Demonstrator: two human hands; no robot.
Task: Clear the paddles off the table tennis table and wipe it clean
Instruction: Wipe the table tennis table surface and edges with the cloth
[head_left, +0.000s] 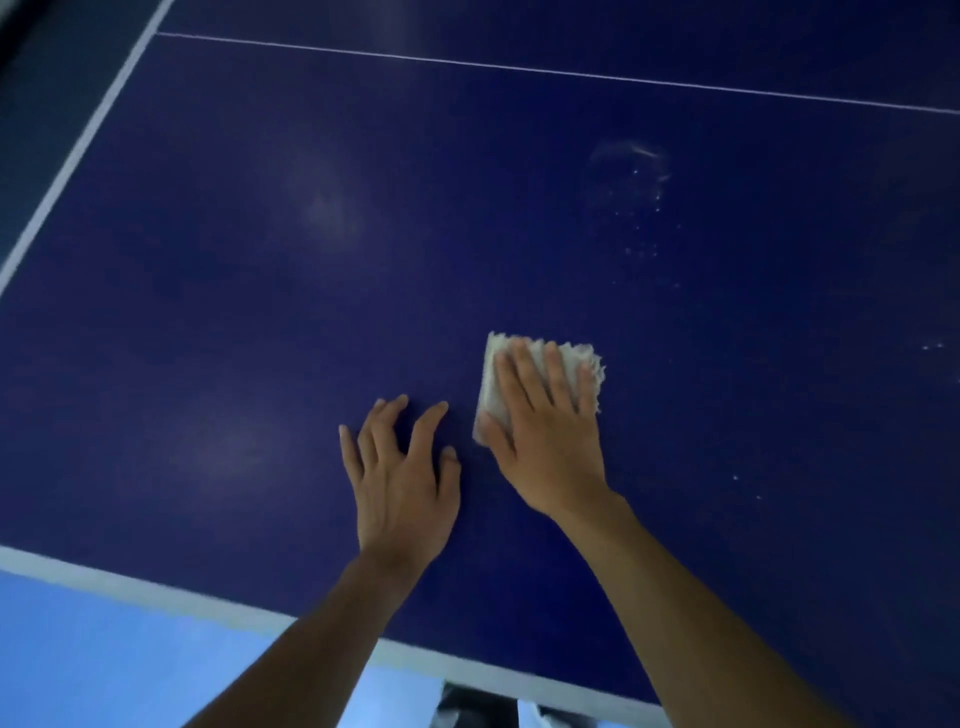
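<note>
Cloth (487, 389) flat on blue table (260, 312)

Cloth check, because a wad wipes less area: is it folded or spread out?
Folded: the cloth is a compact pad barely wider than the right hand pressing it on the table.

Below me lies a light blue floor (104, 670), bright at the bottom left of my view. A dark, blurred shape (467, 709) stands on it; I cannot tell what it is. Far left, a darker grey-blue strip (36, 109) runs alongside.

Most of the cloth (489, 379) beneath the right hand (545, 441)
</note>
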